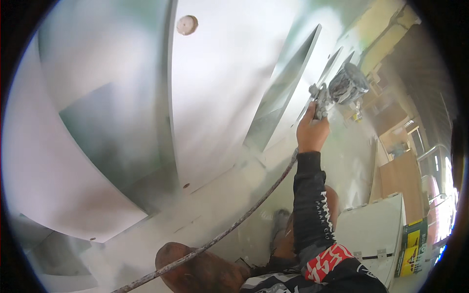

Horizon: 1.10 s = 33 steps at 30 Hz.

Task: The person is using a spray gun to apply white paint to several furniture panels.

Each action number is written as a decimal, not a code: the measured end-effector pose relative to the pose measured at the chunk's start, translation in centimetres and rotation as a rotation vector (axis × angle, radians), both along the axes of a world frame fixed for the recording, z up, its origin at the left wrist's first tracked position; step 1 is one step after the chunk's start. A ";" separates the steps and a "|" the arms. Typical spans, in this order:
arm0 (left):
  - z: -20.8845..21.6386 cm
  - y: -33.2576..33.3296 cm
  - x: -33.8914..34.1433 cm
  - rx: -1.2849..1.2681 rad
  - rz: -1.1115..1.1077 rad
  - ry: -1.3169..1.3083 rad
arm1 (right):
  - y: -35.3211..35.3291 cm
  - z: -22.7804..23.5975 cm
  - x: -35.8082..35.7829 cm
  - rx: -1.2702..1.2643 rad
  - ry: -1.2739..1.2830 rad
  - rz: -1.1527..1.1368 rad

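My right hand (313, 132) is closed around the handle of a paint spray gun (320, 100), held out ahead at the upper right. A paint-smeared cup (349, 84) is attached to the gun and tilts to the right. From below my hand a crusted air hose (234, 225) curves down to the lower left, across my knee. Left of the gun stand white panels (215, 93), the largest with a round hole (187, 25) near its top. A narrower white panel (298, 93) is closest to my hand. My left hand does not show.
Another white panel (73, 180) curves along the left side. At the lower right are a pale box-like cabinet (373, 227) and a green and yellow carton (413, 246). Wooden boards (403, 180) lean behind them. My bent knees are close to the hose.
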<state>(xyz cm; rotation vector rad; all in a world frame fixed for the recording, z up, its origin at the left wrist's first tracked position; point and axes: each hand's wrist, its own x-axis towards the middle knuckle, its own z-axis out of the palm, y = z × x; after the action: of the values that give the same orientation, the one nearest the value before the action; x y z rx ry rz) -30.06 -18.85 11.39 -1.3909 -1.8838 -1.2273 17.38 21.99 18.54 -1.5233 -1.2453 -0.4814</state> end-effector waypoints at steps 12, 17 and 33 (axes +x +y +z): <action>2.7 1.7 3.6 0.137 -0.052 0.114 | -4.7 -16.0 5.1 -0.456 0.179 0.013; 4.1 3.2 6.1 0.090 -0.063 0.113 | -5.1 -22.6 8.2 -0.713 0.174 -0.092; 11.5 7.3 27.0 -0.272 -0.032 -0.088 | 4.7 12.1 22.8 -0.600 0.441 0.873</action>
<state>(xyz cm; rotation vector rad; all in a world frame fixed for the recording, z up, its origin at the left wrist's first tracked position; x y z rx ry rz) -3.02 -11.58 22.85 -1.5311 -2.1626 -1.0933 40.14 26.69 30.65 -1.2644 -1.5990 0.8145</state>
